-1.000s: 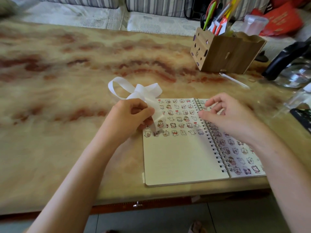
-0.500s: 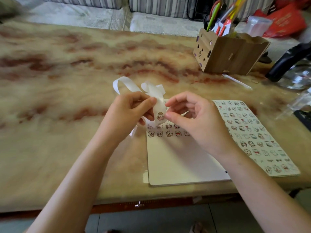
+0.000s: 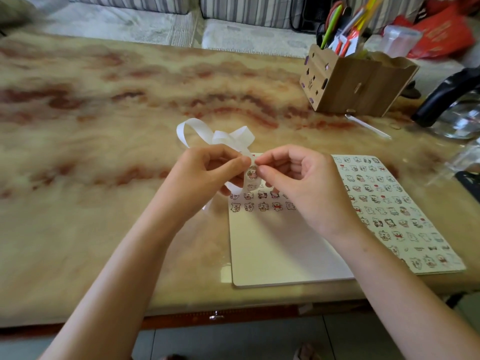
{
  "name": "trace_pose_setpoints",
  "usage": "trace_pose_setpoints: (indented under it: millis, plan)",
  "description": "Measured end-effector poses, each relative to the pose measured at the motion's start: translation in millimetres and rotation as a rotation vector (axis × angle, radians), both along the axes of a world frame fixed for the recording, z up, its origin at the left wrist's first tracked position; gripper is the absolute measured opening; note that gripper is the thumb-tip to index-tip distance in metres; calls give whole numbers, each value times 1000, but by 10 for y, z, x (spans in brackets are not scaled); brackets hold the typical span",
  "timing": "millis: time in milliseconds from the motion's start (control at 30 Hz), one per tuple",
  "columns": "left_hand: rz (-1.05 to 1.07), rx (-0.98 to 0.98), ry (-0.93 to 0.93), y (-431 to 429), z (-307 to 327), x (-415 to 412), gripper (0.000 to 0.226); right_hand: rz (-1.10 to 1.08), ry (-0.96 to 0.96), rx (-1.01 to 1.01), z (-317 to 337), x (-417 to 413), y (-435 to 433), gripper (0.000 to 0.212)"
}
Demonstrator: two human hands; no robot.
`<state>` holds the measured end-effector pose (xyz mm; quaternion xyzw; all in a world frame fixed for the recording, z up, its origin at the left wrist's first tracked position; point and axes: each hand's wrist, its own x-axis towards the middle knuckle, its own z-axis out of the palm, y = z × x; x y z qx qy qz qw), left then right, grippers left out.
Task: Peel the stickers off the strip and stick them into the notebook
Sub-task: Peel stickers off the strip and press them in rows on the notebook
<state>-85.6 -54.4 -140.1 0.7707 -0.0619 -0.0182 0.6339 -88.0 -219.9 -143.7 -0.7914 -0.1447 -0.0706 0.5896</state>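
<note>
An open notebook (image 3: 280, 245) lies at the table's near edge, with rows of small bear stickers across the top of its left page and all over its right page (image 3: 405, 216). Above the left page my left hand (image 3: 205, 178) pinches a curly white sticker strip (image 3: 220, 136), which loops away behind my fingers. One bear sticker (image 3: 252, 173) shows on the strip between my two hands. My right hand (image 3: 304, 183) has thumb and forefinger closed at that sticker's upper right edge.
A wooden pen holder (image 3: 355, 81) full of pens stands at the back right. A black-handled glass kettle (image 3: 457, 110) sits at the right edge, with a thin white stick (image 3: 367, 126) lying before the holder. The marble-patterned table (image 3: 104, 152) spreads to the left.
My right hand left the notebook's right page and came over to the strip, pinching at the sticker. My left hand lifted the strip a little above the page.
</note>
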Motion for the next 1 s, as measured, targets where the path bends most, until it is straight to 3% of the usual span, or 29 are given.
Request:
trace_pose_setpoints:
  millis: [567, 667, 833, 1000]
  plan:
    - [26, -58, 24, -4, 10, -20, 13, -77, -202, -181, -41, -19, 41, 9]
    - [41, -64, 29, -4, 7, -22, 15, -86, -166, -201, -34, -27, 59, 7]
    - [54, -76, 41, -6, 8, -20, 16, -87, -4, -63, -14, -12, 64, 8]
    - [49, -62, 82, 12, 0, -20, 16, -95, -49, -178, -34, -4, 74, 6]
